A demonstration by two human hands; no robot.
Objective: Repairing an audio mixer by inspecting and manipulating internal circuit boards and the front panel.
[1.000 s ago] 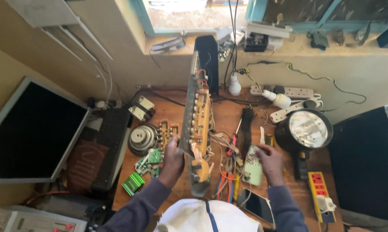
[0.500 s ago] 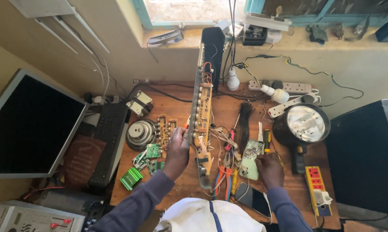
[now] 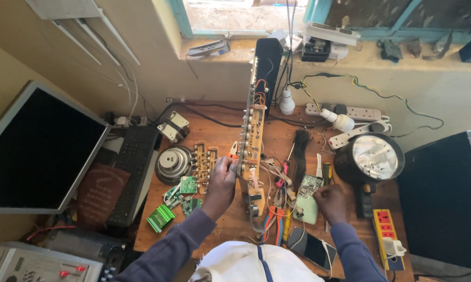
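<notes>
Centre of frame: the left hand (image 3: 222, 180) grips the lower edge of a long circuit board (image 3: 253, 130) standing on edge (tilted toward the window). Lower right of centre, the right hand (image 3: 330, 201) is curled closed over a pale green device (image 3: 308, 201); whether it grips it cannot be told.

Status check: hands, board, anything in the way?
Left hand grips long circuit board, held on edge. Right hand fisted by green case. Loose wires and pliers crowd underneath.
</notes>
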